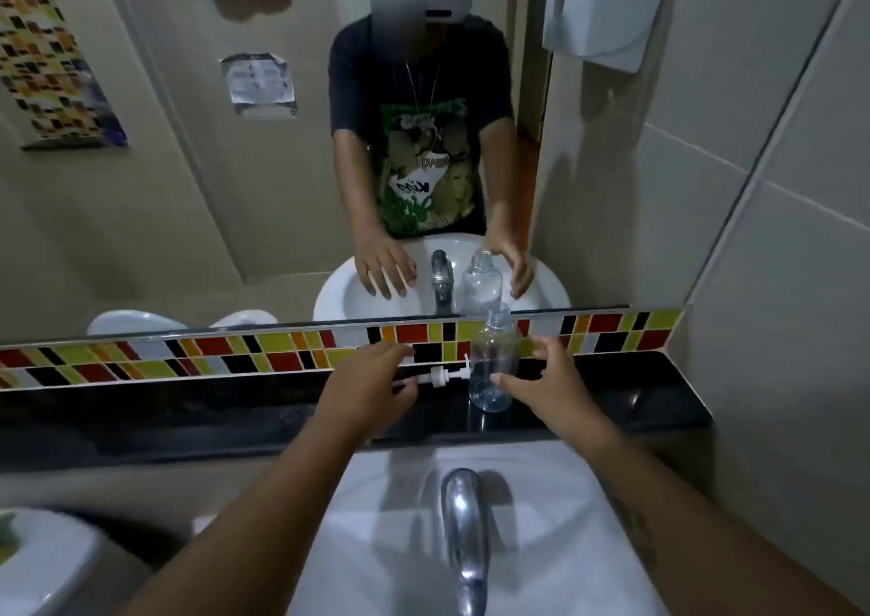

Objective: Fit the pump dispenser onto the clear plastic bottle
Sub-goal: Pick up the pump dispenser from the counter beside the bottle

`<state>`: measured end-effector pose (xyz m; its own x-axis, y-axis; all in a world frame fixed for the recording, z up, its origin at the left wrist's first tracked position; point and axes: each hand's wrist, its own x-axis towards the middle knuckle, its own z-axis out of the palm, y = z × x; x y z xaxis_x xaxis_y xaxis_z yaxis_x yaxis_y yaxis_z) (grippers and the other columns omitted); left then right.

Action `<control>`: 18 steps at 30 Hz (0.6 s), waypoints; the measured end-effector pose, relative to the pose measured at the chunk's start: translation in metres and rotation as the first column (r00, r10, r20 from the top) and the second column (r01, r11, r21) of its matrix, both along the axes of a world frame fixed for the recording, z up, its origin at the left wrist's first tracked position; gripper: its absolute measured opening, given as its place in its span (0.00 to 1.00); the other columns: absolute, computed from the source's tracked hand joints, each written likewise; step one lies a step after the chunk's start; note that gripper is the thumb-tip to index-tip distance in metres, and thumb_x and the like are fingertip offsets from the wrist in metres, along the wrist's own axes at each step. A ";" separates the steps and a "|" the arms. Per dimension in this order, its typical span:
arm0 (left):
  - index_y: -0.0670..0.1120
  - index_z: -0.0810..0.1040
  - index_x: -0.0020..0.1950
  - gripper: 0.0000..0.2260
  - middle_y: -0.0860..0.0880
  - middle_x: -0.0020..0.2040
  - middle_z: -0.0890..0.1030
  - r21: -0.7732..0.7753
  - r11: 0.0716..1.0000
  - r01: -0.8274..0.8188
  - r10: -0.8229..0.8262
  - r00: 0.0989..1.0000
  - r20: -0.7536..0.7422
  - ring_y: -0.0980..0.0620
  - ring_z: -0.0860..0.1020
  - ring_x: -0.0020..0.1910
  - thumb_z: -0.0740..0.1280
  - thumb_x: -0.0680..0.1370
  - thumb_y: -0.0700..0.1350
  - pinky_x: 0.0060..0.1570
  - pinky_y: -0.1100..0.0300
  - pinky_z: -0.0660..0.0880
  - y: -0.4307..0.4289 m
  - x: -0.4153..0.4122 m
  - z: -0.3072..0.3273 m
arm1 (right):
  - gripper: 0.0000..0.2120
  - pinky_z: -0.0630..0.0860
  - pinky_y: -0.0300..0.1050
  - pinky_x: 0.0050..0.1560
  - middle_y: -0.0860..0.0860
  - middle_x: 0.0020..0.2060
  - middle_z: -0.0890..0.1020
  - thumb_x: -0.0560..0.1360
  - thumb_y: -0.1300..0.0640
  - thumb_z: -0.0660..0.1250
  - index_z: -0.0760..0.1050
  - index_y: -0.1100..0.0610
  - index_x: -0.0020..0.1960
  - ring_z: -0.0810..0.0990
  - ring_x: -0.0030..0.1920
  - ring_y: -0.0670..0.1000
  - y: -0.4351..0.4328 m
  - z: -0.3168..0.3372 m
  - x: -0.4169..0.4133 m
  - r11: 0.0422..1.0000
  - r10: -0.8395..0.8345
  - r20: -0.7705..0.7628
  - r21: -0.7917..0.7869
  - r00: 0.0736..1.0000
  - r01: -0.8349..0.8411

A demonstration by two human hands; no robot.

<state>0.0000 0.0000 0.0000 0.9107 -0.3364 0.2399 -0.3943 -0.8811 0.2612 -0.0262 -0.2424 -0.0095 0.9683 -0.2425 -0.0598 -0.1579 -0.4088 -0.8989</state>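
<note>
Clear plastic bottle point(492, 365) stands upright, neck uncapped, on the black tabletop point(659, 394), just left of the spread, empty right hand point(551, 382). White pump dispenser point(440, 375) lies flat, long axis left-right, its tube end at the fingertips of the open, empty left hand point(372, 378), which is nearer it.

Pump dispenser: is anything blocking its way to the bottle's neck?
Nothing visible. The pump dispenser lies on the black ledge just left of the upright clear bottle, whose neck is open. The left hand reaches it.

Ledge point(612, 408) bare right of bottle point(492, 370).
</note>
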 end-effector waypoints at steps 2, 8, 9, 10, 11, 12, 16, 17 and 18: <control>0.48 0.75 0.71 0.22 0.48 0.66 0.80 0.035 0.999 0.010 -0.010 1.000 -0.027 0.48 0.77 0.64 0.68 0.78 0.52 0.59 0.53 0.75 -0.010 0.009 -0.013 | 0.39 0.68 0.50 0.64 0.53 0.69 0.67 0.65 0.51 0.79 0.63 0.52 0.70 0.68 0.67 0.54 -0.003 -0.006 0.006 0.999 0.018 -0.004 0.036 1.000 -0.018; 0.51 0.70 0.74 0.25 0.50 0.72 0.74 0.144 0.988 0.048 -0.042 0.998 -0.041 0.48 0.71 0.70 0.68 0.78 0.53 0.67 0.52 0.70 -0.032 0.034 -0.046 | 0.40 0.65 0.43 0.57 0.47 0.64 0.70 0.65 0.55 0.80 0.62 0.50 0.70 0.66 0.61 0.45 0.002 -0.022 0.019 0.989 0.076 0.059 0.125 0.995 -0.083; 0.51 0.70 0.74 0.25 0.50 0.72 0.74 0.167 0.985 0.049 -0.044 0.998 -0.036 0.47 0.70 0.71 0.67 0.77 0.54 0.67 0.51 0.69 -0.035 0.037 -0.050 | 0.40 0.66 0.43 0.58 0.46 0.63 0.70 0.64 0.55 0.80 0.62 0.49 0.70 0.66 0.61 0.45 0.003 -0.024 0.021 0.986 0.082 0.064 0.138 0.995 -0.090; 0.51 0.70 0.75 0.26 0.50 0.73 0.74 0.190 0.980 0.055 -0.049 0.998 -0.036 0.47 0.70 0.71 0.67 0.78 0.54 0.68 0.51 0.68 -0.037 0.040 -0.052 | 0.40 0.67 0.43 0.58 0.45 0.62 0.71 0.64 0.56 0.80 0.62 0.49 0.70 0.67 0.61 0.45 0.004 -0.026 0.022 0.984 0.089 0.070 0.150 0.994 -0.099; 0.51 0.70 0.75 0.26 0.51 0.73 0.74 0.209 0.976 0.066 -0.059 0.998 -0.036 0.47 0.70 0.71 0.67 0.78 0.54 0.68 0.51 0.68 -0.039 0.043 -0.055 | 0.40 0.68 0.43 0.59 0.45 0.62 0.71 0.64 0.56 0.80 0.63 0.49 0.69 0.68 0.61 0.45 0.006 -0.027 0.023 0.981 0.097 0.075 0.163 0.992 -0.108; 0.51 0.69 0.75 0.25 0.51 0.73 0.74 0.220 0.972 0.081 -0.075 0.997 -0.034 0.47 0.70 0.71 0.67 0.78 0.53 0.68 0.51 0.67 -0.041 0.046 -0.058 | 0.39 0.69 0.42 0.59 0.44 0.62 0.72 0.64 0.56 0.80 0.63 0.49 0.69 0.69 0.61 0.45 0.007 -0.029 0.025 0.979 0.103 0.082 0.170 0.991 -0.116; 0.52 0.71 0.74 0.23 0.51 0.71 0.75 0.261 0.961 0.087 -0.088 0.996 -0.009 0.47 0.70 0.69 0.66 0.79 0.52 0.66 0.51 0.67 -0.044 0.053 -0.064 | 0.36 0.71 0.33 0.53 0.45 0.60 0.76 0.63 0.56 0.81 0.66 0.50 0.66 0.75 0.57 0.40 0.009 -0.034 0.029 0.980 0.081 0.126 0.169 0.989 -0.102; 0.52 0.71 0.74 0.22 0.51 0.71 0.76 0.270 0.959 0.083 -0.083 0.996 -0.010 0.47 0.70 0.69 0.66 0.79 0.52 0.66 0.51 0.67 -0.044 0.055 -0.065 | 0.34 0.70 0.30 0.51 0.45 0.59 0.77 0.64 0.57 0.80 0.67 0.50 0.64 0.75 0.55 0.37 0.009 -0.034 0.029 0.980 0.083 0.129 0.171 0.988 -0.105; 0.51 0.72 0.73 0.21 0.50 0.70 0.76 0.275 0.958 0.078 -0.076 0.997 -0.018 0.47 0.71 0.68 0.66 0.80 0.51 0.65 0.51 0.68 -0.045 0.056 -0.066 | 0.32 0.70 0.29 0.49 0.45 0.58 0.77 0.65 0.57 0.80 0.67 0.50 0.63 0.75 0.53 0.34 0.009 -0.034 0.029 0.980 0.086 0.130 0.170 0.988 -0.108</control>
<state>0.0561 -0.0446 -0.0658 0.8807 -0.4577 0.1219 -0.4628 -0.8863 0.0162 0.0029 -0.2329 -0.0433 0.9894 -0.1430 0.0259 -0.0109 -0.2509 -0.9680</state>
